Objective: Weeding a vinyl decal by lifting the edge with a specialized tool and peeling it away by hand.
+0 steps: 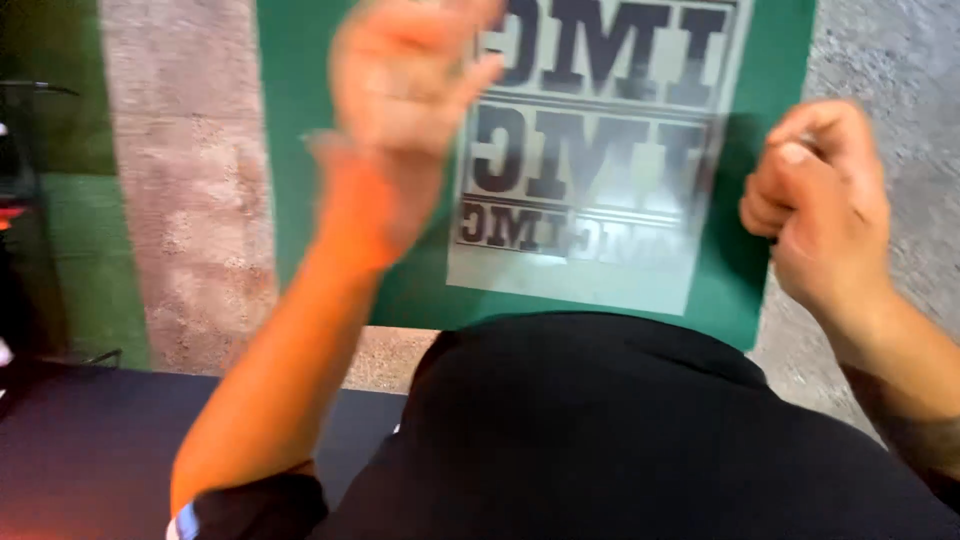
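A green cutting mat (310, 180) lies on a grey, stained work surface. On it rests a clear film sheet (600, 170) with dark block letters printed in mirror image. My left hand (400, 110) is blurred, raised above the sheet's left edge with fingers loosely apart, holding nothing that I can see. My right hand (815, 195) is curled at the sheet's right edge, thumb against the fingers as if pinching the film's edge. The grip itself is hard to make out.
The grey worktop (190, 200) runs left of the mat, with a green strip (80, 250) beyond it. My dark shirt (620, 440) fills the bottom of the view. A dark surface (80, 450) lies at lower left.
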